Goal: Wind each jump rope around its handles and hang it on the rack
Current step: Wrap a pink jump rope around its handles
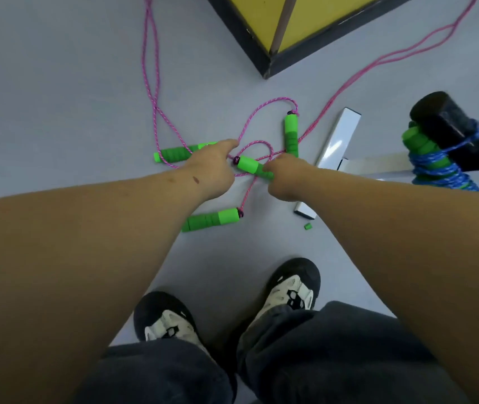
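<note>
Head view, right hand: your right hand (283, 173) is curled round one green handle (254, 168) at the middle of the frame, gripping its near end.
Head view, left hand: your left hand (213, 163) reaches in just left of that handle, index finger straight; the other fingers are hidden under the palm, so I cannot tell whether it pinches the cord.
Pink ropes: two pink jump ropes (151, 83) lie on the floor (57, 68), their cords crossing in loops between your hands and trailing to the upper left and upper right.
Other handles: one lies behind your left hand (174, 154), one stands upper centre (290, 135), one sits lower centre (212, 220).
Finished rope: a blue-corded rope (436, 167) is wound on its handles and seems to hang on the rack (448, 121) at the right edge.
Risk: lifting the held handle now would likely drag the second rope, since the cords overlap; pairing handles from different ropes would wind both into one knot.
Risk, feet: your shoes (288, 290) stand near the loose cord and could pin it.
Containers: none in view; the yellow panel (261, 18) at the top holds nothing visible.
</note>
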A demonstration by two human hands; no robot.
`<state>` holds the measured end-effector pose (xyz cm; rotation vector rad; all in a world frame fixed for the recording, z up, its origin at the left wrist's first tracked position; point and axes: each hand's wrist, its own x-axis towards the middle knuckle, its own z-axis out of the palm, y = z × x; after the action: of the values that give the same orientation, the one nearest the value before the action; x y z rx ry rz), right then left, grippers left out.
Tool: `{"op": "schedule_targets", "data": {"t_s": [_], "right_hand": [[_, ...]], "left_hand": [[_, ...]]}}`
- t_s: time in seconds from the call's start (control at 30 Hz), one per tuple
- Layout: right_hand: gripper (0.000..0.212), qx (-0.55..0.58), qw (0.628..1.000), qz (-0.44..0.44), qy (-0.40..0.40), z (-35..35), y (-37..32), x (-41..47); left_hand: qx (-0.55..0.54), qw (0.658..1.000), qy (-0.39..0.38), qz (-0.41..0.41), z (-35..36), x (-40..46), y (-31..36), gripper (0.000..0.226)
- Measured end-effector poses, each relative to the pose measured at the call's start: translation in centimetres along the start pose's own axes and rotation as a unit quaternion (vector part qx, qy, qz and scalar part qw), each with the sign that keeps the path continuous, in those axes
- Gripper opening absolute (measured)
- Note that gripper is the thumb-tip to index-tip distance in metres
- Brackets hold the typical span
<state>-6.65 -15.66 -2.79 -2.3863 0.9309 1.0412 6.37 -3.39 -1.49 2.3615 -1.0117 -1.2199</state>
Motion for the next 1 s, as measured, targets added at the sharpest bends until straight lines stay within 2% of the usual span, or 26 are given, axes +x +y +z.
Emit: {"op": "schedule_targets", "data": {"t_s": [0.17,0.33,0.43,0.53,0.63,0.77,0.83,0.93,1.0], "right_hand": [[0.055,-0.055,0.996,-0.032,-0.055,3.0,0.5,4.8],[0.055,-0.05,0.998,-0.002,-0.027,4.0,0.7,5.5],[0.056,-0.004,0.999,0.006,-0.037,4.1,0.7,4.9],[0.052,0.115,0.993,-0.012,-0.007,4.1,0.6,3.4],[0.052,0.204,0.975,-0.073,0.056,2.1,0.1,0.2],[0.041,0.269,0.947,-0.141,0.1,-2.5,-1.7,-6.5],[0.035,0.353,0.921,-0.122,0.11,-4.9,-2.3,-10.2],[0.025,0.483,0.853,-0.082,0.179,-8.0,-2.7,-14.8],[0.044,0.495,0.838,-0.09,0.212,-9.8,-3.0,-17.5]], "left_hand": [[0.008,1.0,-0.021,-0.012,2.3,3.6,-1.1,0.068],[0.007,0.999,-0.025,-0.021,3.4,4.0,-2.0,0.069],[-0.005,1.0,-0.02,-0.02,3.3,3.7,-1.7,0.07],[-0.028,0.999,-0.01,-0.015,2.7,3.0,-0.6,0.065],[-0.088,0.996,0.03,-0.018,1.5,1.6,1.7,0.056],[-0.185,0.977,0.101,-0.025,-1.3,-1.6,4.9,0.062],[-0.228,0.964,0.137,0.004,-3.1,-3.8,6.6,0.051],[-0.267,0.951,0.147,0.041,-6.5,-8.2,9.0,0.043],[-0.278,0.946,0.152,0.067,-8.9,-11.5,10.6,0.035]]}}
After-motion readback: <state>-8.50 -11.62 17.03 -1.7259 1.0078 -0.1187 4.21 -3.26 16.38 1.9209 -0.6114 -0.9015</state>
